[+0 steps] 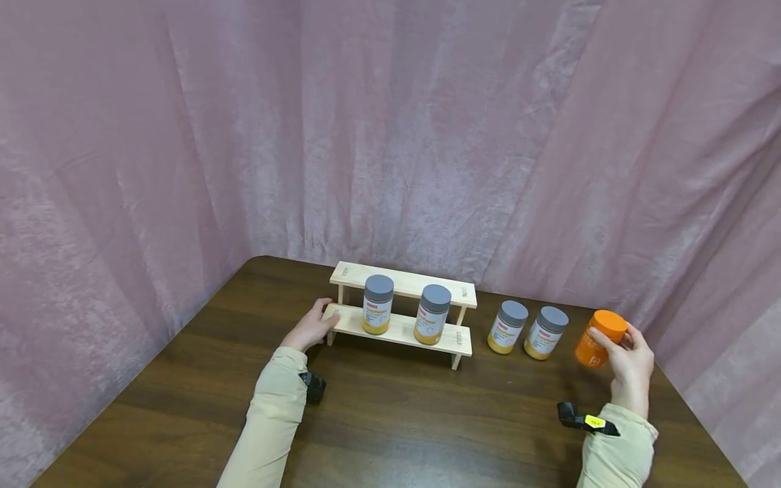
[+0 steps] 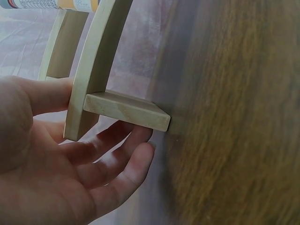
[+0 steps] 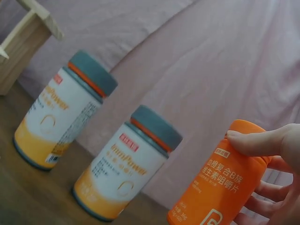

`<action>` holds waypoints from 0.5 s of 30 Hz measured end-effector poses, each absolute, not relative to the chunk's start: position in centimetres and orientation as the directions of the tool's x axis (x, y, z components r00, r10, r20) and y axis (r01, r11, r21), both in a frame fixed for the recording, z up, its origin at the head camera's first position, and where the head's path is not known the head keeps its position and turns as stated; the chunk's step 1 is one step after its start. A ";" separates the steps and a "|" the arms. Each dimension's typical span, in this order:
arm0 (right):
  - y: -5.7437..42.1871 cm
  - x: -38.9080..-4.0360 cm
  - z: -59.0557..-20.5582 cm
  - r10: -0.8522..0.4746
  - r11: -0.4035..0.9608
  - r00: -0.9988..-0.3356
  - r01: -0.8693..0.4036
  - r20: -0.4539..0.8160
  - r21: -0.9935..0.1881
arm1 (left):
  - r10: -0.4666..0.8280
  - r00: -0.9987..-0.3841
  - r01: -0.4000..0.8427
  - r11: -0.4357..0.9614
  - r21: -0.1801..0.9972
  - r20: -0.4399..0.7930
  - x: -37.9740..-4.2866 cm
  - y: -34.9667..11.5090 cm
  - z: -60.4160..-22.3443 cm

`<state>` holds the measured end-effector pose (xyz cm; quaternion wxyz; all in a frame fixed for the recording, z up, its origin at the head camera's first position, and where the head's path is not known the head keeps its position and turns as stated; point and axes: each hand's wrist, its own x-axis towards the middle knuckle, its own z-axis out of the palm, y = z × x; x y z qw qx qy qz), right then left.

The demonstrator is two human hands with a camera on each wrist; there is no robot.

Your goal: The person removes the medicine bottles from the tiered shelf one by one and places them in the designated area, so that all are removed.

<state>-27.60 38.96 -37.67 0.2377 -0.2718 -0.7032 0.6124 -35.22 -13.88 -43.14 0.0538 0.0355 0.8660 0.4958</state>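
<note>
At the left end of a two-tier wooden shelf (image 1: 399, 330), my left hand (image 1: 310, 329) grips the lower board. In the left wrist view the thumb lies on one face of the board (image 2: 86, 70), and the other fingers curl beneath it beside the short leg (image 2: 126, 110). Two supplement bottles with grey lids, one on the left (image 1: 377, 308) and one on the right (image 1: 432, 317), stand upright on the lower tier. Over at the right, my right hand (image 1: 631, 362) holds an orange bottle (image 3: 215, 183) near its lid, thumb in front. Whether its base touches the table cannot be told.
Two more grey-lidded bottles (image 1: 508, 329) (image 3: 124, 164) stand upright on the table between the shelf and the orange bottle. The dark wooden table (image 1: 415, 420) meets a pink curtain (image 1: 390, 135) at the back and sides.
</note>
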 end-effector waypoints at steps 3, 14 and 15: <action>39.2 -27.9 -38.3 0.661 0.148 -0.750 0.122 0.006 -0.981 | 0.114 -0.992 0.007 0.508 0.861 -0.060 -35.2 -13.9 -43.1; 39.6 -28.9 -40.0 0.641 0.268 -0.767 0.193 0.025 -0.944 | 0.110 -0.992 -0.005 0.505 0.863 -0.070 -35.3 -13.9 -43.1; 39.6 -28.9 -40.2 0.638 0.278 -0.769 0.195 0.029 -0.941 | 0.108 -0.992 -0.008 0.502 0.865 -0.072 -35.3 -13.8 -43.1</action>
